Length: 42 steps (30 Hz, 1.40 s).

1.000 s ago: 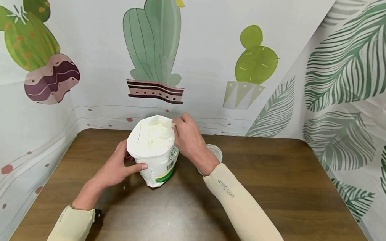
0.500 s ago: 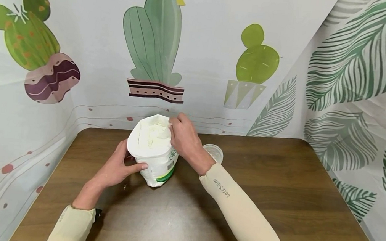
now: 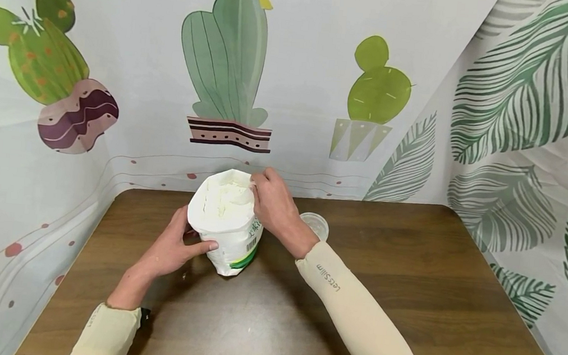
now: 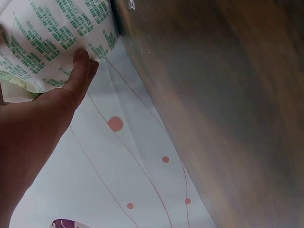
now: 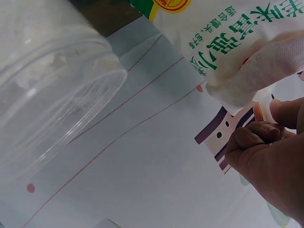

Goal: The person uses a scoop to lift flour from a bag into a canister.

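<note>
Left hand (image 3: pixel 171 250) still grips the bag (image 3: pixel 229 247); curled right hand (image 3: pixel 277 205) barely shifted, hold unclear.

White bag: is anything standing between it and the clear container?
Yes. In the head view, the right hand and wrist cross between the white bag and the clear container, partly hiding the container. No other thing is visible between them.

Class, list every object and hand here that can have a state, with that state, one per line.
Bag: open, mouth spread wide.
White powder: high in the bag, surface uneven and cracked.
Jar: standing upright; lidded or not, unclear.
Left hand: holding the bag's side.
Right hand: curled at the bag's edge, apparently pinching it.
Sleeves: pulled over both forearms.
Backdrop: hanging, creased.
</note>
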### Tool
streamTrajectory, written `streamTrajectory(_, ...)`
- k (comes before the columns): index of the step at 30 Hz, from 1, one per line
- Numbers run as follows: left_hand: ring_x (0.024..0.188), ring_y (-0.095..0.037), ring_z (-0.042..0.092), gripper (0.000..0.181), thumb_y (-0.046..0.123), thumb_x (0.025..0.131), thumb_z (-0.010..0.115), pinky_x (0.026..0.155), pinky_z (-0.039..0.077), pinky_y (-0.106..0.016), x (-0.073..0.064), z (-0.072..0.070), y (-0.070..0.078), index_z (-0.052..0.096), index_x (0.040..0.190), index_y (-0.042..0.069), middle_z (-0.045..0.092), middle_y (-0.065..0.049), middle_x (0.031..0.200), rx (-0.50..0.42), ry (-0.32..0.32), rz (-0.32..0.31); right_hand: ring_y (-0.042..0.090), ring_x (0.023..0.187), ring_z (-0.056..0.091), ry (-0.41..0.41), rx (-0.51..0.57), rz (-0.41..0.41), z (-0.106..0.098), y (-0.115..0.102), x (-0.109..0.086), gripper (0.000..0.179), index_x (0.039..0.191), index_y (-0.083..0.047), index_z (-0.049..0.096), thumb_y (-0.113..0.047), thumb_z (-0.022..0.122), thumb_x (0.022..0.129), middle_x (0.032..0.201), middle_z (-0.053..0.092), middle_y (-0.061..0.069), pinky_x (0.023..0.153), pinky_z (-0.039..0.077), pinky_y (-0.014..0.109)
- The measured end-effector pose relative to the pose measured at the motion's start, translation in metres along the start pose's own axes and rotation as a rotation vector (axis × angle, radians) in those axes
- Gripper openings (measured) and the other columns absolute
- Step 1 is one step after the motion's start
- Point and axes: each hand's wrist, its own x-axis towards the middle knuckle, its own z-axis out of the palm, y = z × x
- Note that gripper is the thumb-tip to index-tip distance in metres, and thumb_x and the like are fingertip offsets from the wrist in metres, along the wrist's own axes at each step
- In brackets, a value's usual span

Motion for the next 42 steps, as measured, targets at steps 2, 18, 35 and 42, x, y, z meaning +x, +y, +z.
streamTrajectory(2, 0.136, -0.026, 0.038, 0.092, 0.026, 0.091, 0.088, 0.107, 0.048, -0.056, 0.000, 0.000, 0.000, 0.030, 0.161, 0.014, 0.033, -0.012, 0.153, 0.006, 0.000, 0.005, 0.026, 0.088, 0.063, -0.009, 0.004, 0.012, -0.001, 0.000, 0.000, 0.016, 0.115, 0.004, 0.072, -0.003, 0.060, 0.106, 0.100, 0.059, 0.014, 0.081, 0.059, 0.036)
streamTrajectory(18, 0.133, -0.024, 0.038, 0.090, 0.024, 0.091, 0.088, 0.104, 0.051, -0.051, 0.000, -0.001, -0.003, 0.031, 0.160, 0.014, 0.034, -0.012, 0.151, -0.008, -0.004, 0.024, 0.030, 0.091, 0.063, 0.044, 0.061, 0.014, -0.005, 0.005, -0.004, 0.017, 0.116, 0.006, 0.072, -0.001, 0.059, 0.106, 0.101, 0.060, 0.017, 0.083, 0.058, 0.039)
streamTrajectory(35, 0.132, -0.025, 0.038, 0.089, 0.022, 0.091, 0.088, 0.101, 0.052, -0.049, 0.000, 0.000, 0.000, 0.032, 0.159, 0.013, 0.035, -0.012, 0.150, 0.000, -0.002, 0.038, 0.028, 0.092, 0.060, 0.090, 0.114, 0.029, -0.008, 0.005, -0.009, 0.017, 0.115, 0.004, 0.073, -0.002, 0.059, 0.107, 0.101, 0.060, 0.016, 0.083, 0.057, 0.037)
streamTrajectory(42, 0.131, -0.023, 0.038, 0.089, 0.023, 0.090, 0.088, 0.101, 0.051, -0.053, -0.001, -0.001, -0.001, 0.032, 0.159, 0.014, 0.036, -0.011, 0.150, 0.003, -0.004, 0.033, 0.027, 0.092, 0.058, 0.101, 0.134, 0.031, -0.013, 0.004, -0.012, 0.018, 0.117, 0.004, 0.072, -0.002, 0.059, 0.107, 0.102, 0.061, 0.016, 0.082, 0.056, 0.036)
